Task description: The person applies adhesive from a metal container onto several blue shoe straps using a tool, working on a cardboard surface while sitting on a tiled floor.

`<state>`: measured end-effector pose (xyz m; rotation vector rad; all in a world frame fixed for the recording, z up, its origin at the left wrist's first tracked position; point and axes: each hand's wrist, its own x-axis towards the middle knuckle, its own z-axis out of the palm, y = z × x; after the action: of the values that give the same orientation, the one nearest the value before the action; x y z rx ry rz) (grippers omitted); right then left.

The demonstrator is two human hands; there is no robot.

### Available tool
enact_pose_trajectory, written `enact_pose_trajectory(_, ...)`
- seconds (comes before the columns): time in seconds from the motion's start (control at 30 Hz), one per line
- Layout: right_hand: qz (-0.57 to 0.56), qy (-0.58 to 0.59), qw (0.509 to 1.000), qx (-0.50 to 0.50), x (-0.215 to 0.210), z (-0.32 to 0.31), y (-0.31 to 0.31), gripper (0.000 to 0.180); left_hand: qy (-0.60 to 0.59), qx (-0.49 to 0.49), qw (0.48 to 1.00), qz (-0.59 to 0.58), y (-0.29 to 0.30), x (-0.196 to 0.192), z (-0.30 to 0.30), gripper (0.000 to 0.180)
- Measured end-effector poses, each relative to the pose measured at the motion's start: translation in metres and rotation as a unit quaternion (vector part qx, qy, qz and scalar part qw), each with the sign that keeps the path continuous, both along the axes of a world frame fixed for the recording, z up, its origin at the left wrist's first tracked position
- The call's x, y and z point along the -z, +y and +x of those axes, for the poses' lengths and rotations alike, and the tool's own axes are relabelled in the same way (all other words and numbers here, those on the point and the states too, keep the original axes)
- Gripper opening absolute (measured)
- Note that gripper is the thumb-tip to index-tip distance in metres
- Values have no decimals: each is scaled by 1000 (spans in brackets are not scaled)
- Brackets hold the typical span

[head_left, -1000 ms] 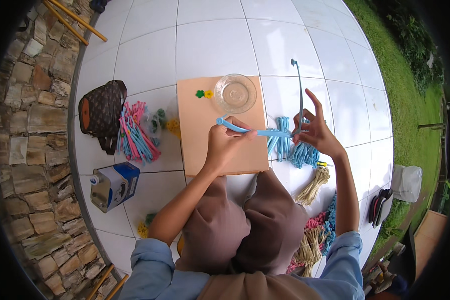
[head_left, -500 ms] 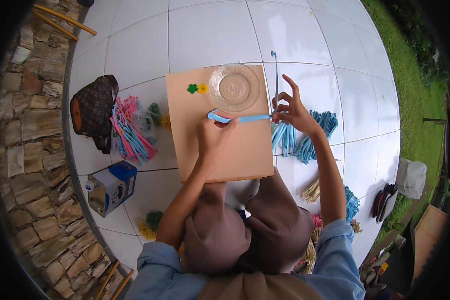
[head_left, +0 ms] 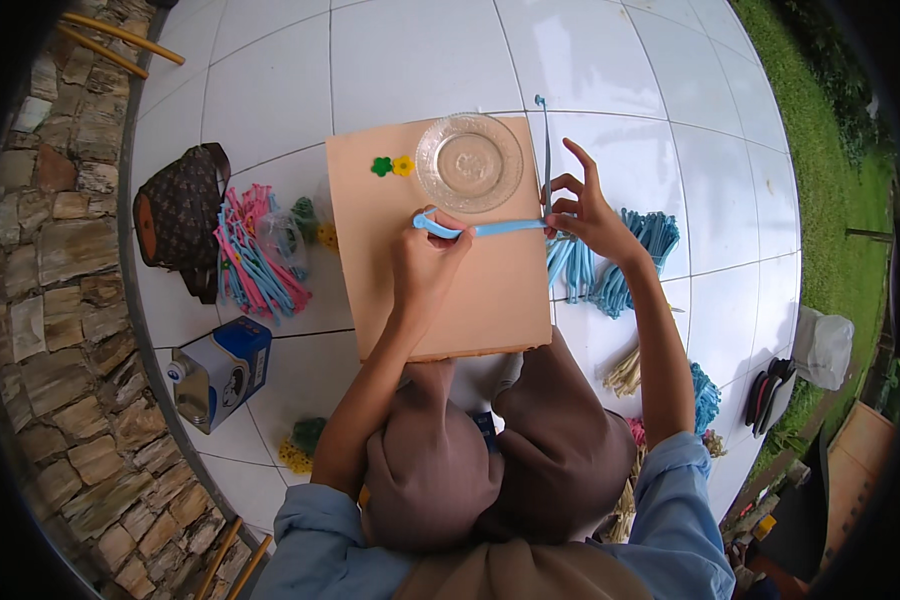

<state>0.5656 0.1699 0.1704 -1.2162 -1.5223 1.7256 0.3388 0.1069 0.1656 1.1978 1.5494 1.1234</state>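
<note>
My left hand (head_left: pixel 425 262) pinches the curled left end of a light blue strip (head_left: pixel 490 228) over the tan board (head_left: pixel 440 300). My right hand (head_left: pixel 582 212) grips the strip's right end at the board's right edge, with its fingers spread upward. The strip lies stretched level between both hands. Just above it on the board stands a clear glass dish (head_left: pixel 468 162). A small green flower (head_left: pixel 381 166) and a yellow flower (head_left: pixel 402 165) lie to the left of the dish. A thin grey-blue strand (head_left: pixel 547 150) rises from my right hand.
A bundle of blue strips (head_left: pixel 610 265) lies right of the board, a pink and blue bundle (head_left: pixel 255 255) and a brown patterned bag (head_left: pixel 178 215) left of it. A blue and white carton (head_left: pixel 215 370) stands at lower left. The stone wall (head_left: pixel 40 300) runs along the left, grass at right.
Both hands have moved up the board toward the dish with the blue strip. The strip now lies stretched straight between them, just under the dish.
</note>
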Motion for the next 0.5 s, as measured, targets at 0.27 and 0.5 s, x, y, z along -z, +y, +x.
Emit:
enact_pose_trajectory(0.27,27,-48,998,1,-6,-4,-2,92,21,6,1000,8,0,4,0,15)
enact_pose_trajectory(0.5,58,-71,996,5,-9,-8,-4,93,43,-1,999,18,0,5,1,15)
